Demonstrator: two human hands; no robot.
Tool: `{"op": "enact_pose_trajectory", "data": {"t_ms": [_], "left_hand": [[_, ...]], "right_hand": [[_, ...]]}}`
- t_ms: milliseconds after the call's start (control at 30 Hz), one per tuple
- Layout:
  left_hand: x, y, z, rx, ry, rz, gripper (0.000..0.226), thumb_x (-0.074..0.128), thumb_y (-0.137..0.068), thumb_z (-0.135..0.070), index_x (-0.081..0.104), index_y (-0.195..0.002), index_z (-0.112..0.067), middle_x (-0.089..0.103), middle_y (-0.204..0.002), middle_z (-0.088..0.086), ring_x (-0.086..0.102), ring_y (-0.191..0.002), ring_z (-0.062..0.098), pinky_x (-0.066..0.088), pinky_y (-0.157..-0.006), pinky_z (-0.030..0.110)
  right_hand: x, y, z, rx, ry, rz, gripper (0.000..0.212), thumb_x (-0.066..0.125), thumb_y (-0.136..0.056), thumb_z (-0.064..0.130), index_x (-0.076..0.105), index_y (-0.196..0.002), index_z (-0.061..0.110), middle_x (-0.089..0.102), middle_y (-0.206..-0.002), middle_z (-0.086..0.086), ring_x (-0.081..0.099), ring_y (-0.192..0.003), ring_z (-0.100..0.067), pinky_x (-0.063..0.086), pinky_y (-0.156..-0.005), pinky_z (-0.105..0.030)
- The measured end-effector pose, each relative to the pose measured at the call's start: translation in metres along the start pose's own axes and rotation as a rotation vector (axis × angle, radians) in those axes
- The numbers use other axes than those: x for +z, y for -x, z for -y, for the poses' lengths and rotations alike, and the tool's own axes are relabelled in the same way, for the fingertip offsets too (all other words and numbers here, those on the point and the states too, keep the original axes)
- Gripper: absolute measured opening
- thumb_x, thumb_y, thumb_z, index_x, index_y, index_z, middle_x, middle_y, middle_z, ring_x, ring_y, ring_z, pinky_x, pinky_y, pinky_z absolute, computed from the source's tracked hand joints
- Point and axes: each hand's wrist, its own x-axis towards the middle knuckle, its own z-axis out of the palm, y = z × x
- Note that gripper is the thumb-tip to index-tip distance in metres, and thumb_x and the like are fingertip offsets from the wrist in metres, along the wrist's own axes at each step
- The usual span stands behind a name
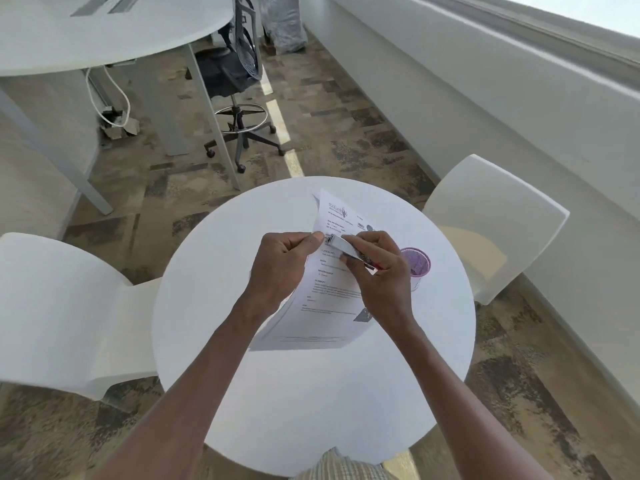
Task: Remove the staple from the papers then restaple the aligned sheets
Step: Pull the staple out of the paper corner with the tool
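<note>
I see the papers point(323, 289) held just above the round table point(214, 334), near its middle, sagging from a pinch at their left edge. My left hand point(282, 268) pinches that edge between thumb and curled fingers; my right hand point(377, 278) is wrapped around the stapler point(343, 247), its nose touching the same edge, just beside the left thumb. I judge the sheets light, floppy and easy to tear, so I would grip close beside the nose. The stapler looks rigid and small. A purple cup point(415, 263) stands on the table, right of the papers.
</note>
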Motion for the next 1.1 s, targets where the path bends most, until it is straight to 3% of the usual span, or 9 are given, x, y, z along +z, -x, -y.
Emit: {"op": "enact_pose_trajectory", "data": {"t_ms": [100,167,233,333,500,767,933,1100], "left_hand": [[0.003,0.001,0.0,-0.019,0.031,0.042,0.025,0.063,-0.096,-0.033,0.082,-0.089,-0.018,0.079,-0.088,0.01,0.071,-0.082,0.042,0.057,-0.076,0.048],[0.004,0.001,-0.001,-0.053,0.146,0.049,0.024,0.063,-0.096,-0.029,0.081,-0.091,-0.014,0.077,-0.094,0.018,0.071,-0.086,0.045,0.057,-0.086,0.055],[0.004,0.0,-0.005,-0.103,0.315,0.034,0.021,0.064,-0.095,-0.024,0.082,-0.089,-0.015,0.078,-0.096,0.015,0.074,-0.085,0.039,0.062,-0.082,0.049],[0.002,0.0,-0.007,-0.1,0.392,0.045,0.018,0.065,-0.095,-0.022,0.082,-0.089,-0.016,0.079,-0.097,0.011,0.076,-0.081,0.031,0.063,-0.072,0.038],[0.005,0.001,-0.007,-0.094,0.418,0.079,0.016,0.067,-0.093,-0.021,0.08,-0.096,-0.011,0.078,-0.1,0.015,0.075,-0.082,0.032,0.062,-0.078,0.043],[0.012,0.007,-0.009,-0.061,0.434,0.093,0.017,0.073,-0.083,-0.03,0.082,-0.093,-0.019,0.079,-0.1,0.01,0.075,-0.084,0.029,0.059,-0.084,0.046],[0.014,0.013,-0.01,-0.029,0.427,0.103,0.025,0.075,-0.078,-0.035,0.082,-0.096,-0.019,0.079,-0.099,0.01,0.074,-0.081,0.027,0.06,-0.077,0.04],[0.013,0.019,-0.012,0.018,0.377,0.097,0.018,0.071,-0.086,-0.031,0.082,-0.096,-0.022,0.079,-0.099,0.01,0.073,-0.078,0.027,0.055,-0.06,0.029]], "right_hand": [[0.0,-0.003,0.002,-0.078,0.071,0.013,0.028,0.072,-0.086,-0.002,0.077,-0.109,0.012,0.066,-0.101,-0.001,0.065,-0.096,-0.018,0.054,-0.079,-0.032],[-0.001,-0.004,0.005,-0.07,0.03,0.011,0.03,0.073,-0.086,-0.002,0.077,-0.11,0.016,0.065,-0.1,0.001,0.063,-0.093,-0.009,0.051,-0.075,-0.024],[-0.004,-0.004,0.008,-0.054,-0.017,-0.003,0.035,0.073,-0.087,-0.001,0.075,-0.112,0.023,0.064,-0.1,0.006,0.061,-0.09,-0.004,0.047,-0.072,-0.017],[-0.008,-0.003,0.009,-0.044,-0.021,-0.012,0.032,0.073,-0.087,0.0,0.075,-0.113,0.019,0.066,-0.103,0.004,0.063,-0.093,-0.009,0.049,-0.073,-0.018],[-0.014,-0.002,0.015,-0.066,0.004,-0.031,0.029,0.074,-0.088,0.002,0.076,-0.114,0.015,0.073,-0.109,0.002,0.068,-0.1,-0.015,0.052,-0.076,-0.019],[-0.024,-0.004,0.021,-0.112,0.11,-0.044,0.031,0.075,-0.086,0.002,0.077,-0.113,0.016,0.075,-0.109,0.005,0.068,-0.1,-0.012,0.053,-0.081,-0.02],[-0.029,-0.003,0.024,-0.117,0.147,-0.019,0.03,0.074,-0.087,0.004,0.077,-0.114,0.016,0.075,-0.108,0.005,0.068,-0.099,-0.013,0.057,-0.08,-0.033],[-0.032,0.0,0.029,-0.124,0.148,0.0,0.031,0.073,-0.087,0.003,0.077,-0.114,0.016,0.074,-0.107,0.005,0.068,-0.098,-0.011,0.057,-0.078,-0.029]]}}
